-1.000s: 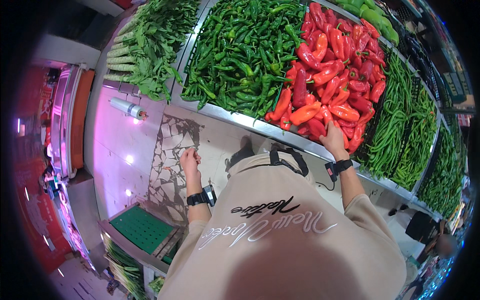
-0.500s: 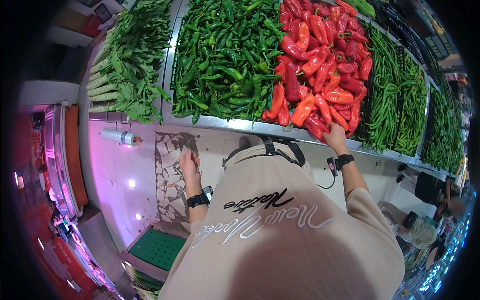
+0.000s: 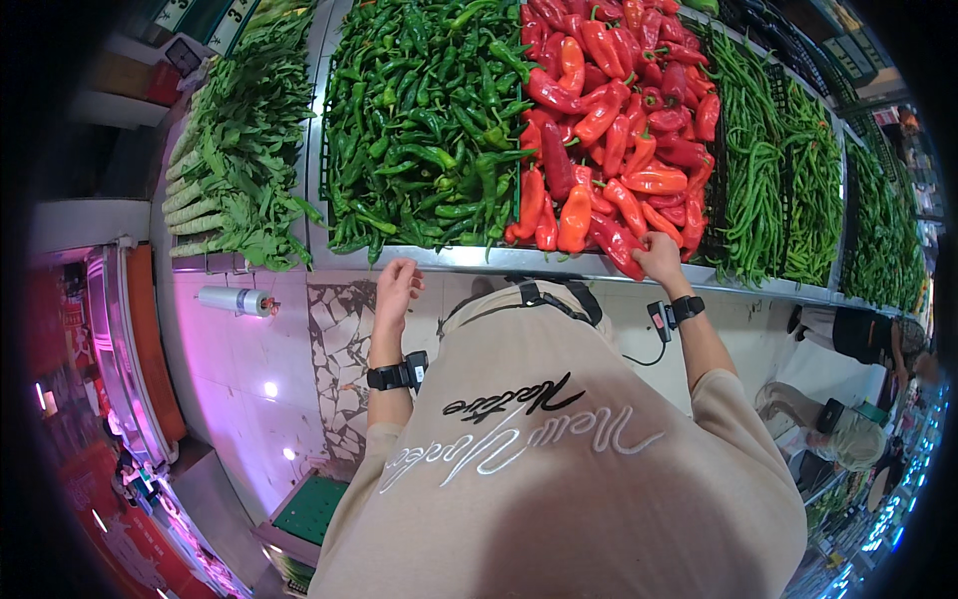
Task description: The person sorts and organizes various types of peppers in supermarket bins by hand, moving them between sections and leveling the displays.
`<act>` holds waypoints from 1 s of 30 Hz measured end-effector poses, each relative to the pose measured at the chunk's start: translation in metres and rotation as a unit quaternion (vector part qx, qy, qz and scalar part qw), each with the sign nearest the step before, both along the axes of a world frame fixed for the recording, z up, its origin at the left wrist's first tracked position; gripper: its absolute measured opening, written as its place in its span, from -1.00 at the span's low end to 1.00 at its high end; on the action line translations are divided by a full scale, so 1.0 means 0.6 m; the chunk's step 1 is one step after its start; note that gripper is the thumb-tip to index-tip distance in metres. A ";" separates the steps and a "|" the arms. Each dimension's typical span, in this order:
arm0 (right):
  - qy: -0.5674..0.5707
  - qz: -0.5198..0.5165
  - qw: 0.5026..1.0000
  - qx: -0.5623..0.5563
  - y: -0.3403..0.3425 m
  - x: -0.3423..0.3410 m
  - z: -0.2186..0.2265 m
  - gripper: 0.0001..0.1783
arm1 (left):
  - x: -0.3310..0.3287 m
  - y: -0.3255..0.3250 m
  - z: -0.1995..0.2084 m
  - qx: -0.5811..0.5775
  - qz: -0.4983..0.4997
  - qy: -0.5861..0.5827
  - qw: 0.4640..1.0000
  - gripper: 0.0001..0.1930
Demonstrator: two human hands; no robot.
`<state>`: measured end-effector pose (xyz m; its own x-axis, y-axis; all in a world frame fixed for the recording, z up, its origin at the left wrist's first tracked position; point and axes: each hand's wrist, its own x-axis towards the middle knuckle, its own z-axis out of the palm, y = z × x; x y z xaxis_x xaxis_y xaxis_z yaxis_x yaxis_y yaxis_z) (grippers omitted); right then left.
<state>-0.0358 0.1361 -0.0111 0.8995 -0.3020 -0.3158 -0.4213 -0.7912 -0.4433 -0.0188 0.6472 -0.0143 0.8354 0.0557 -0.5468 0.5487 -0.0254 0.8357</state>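
Note:
At the front edge of the red pepper heap, my right hand grips a long, glossy red pepper by its near right side. The pepper still lies against others in the heap, among orange-red ones such as the orange pepper to its left. My left hand hangs in the air just short of the metal counter edge, in front of the green chili peppers. Its fingers are loosely bent and apart, and nothing shows in them.
A metal ledge runs along the counter front. Green beans lie right of the red peppers, leafy white-stemmed greens far left. A roll of plastic bags hangs below. A green crate stands at lower left; people are at far right.
My left hand has risen toward the counter edge. My right hand has turned and closed on the red pepper, its front end shifting slightly. The whole view has shifted a little.

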 end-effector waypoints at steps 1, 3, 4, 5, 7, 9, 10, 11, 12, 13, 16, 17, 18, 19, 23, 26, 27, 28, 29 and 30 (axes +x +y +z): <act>0.004 0.001 1.000 0.004 -0.012 -0.002 0.008 -0.70 | 0.008 -0.012 0.003 0.010 -0.016 -0.008 1.000 -0.73; 0.012 -0.009 1.000 -0.001 -0.030 -0.013 0.020 -0.72 | 0.017 -0.032 0.012 0.031 -0.035 -0.017 0.999 -0.70; 0.017 -0.026 0.999 0.033 -0.038 -0.017 0.026 -0.72 | 0.018 -0.036 0.012 0.032 -0.035 -0.017 0.999 -0.72; 0.021 -0.042 0.997 0.067 -0.046 -0.020 0.030 -0.73 | 0.018 -0.038 0.009 0.033 -0.033 -0.017 0.999 -0.74; 0.011 -0.095 0.978 0.186 -0.052 -0.017 0.046 -0.71 | 0.014 -0.037 0.004 0.024 -0.023 -0.007 0.999 -0.76; -0.016 -0.159 0.923 0.351 -0.027 0.001 0.072 -0.66 | -0.001 -0.026 -0.004 0.006 0.000 0.011 1.000 -0.76; -0.052 -0.162 0.912 0.374 -0.019 0.010 0.067 -0.64 | -0.001 -0.022 -0.004 0.012 -0.002 0.014 1.000 -0.76; -0.089 -0.161 0.901 0.394 -0.014 0.029 0.054 -0.61 | -0.002 -0.022 -0.003 0.017 -0.001 0.016 1.000 -0.76; -0.124 -0.158 0.888 0.413 -0.004 0.052 0.039 -0.59 | -0.001 -0.022 -0.003 0.021 0.002 0.019 1.000 -0.77; -0.180 -0.156 0.887 0.397 0.009 0.076 0.017 -0.60 | 0.002 -0.028 0.006 0.032 0.002 0.022 0.999 -0.78; -0.193 -0.070 0.966 0.156 0.031 0.130 -0.043 -0.60 | 0.013 -0.039 0.009 0.032 0.003 -0.002 0.999 -0.78; -0.165 -0.048 0.980 0.104 0.045 0.139 -0.044 -0.58 | 0.014 -0.041 0.015 0.038 -0.004 -0.013 0.999 -0.79; -0.137 -0.027 0.989 0.051 0.059 0.142 -0.045 -0.57 | 0.007 -0.045 0.021 0.037 0.007 -0.020 0.999 -0.79; -0.176 -0.002 0.984 0.006 0.073 0.135 -0.046 -0.53 | -0.007 -0.045 0.028 0.037 0.019 -0.027 0.999 -0.80; -0.226 -0.001 0.973 0.051 0.061 0.107 -0.044 -0.57 | -0.082 -0.035 0.013 0.045 0.091 -0.014 0.995 -0.78; -0.305 -0.003 0.949 0.083 0.030 0.084 -0.047 -0.73 | -0.155 -0.012 -0.002 0.044 0.123 0.057 0.990 -0.76; -0.287 -0.006 0.953 0.097 0.015 0.075 -0.047 -0.69 | -0.174 -0.009 -0.001 0.045 0.138 0.071 0.987 -0.75; -0.269 -0.008 0.956 0.112 0.006 0.069 -0.046 -0.64 | -0.190 -0.010 0.002 0.051 0.165 0.082 0.982 -0.75; -0.222 -0.034 0.965 0.134 0.006 0.065 -0.035 -0.58 | -0.204 -0.011 0.008 0.057 0.192 0.094 0.975 -0.75; -0.173 -0.060 0.971 0.156 0.003 0.063 -0.024 -0.53 | -0.214 -0.013 0.012 0.062 0.219 0.107 0.968 -0.75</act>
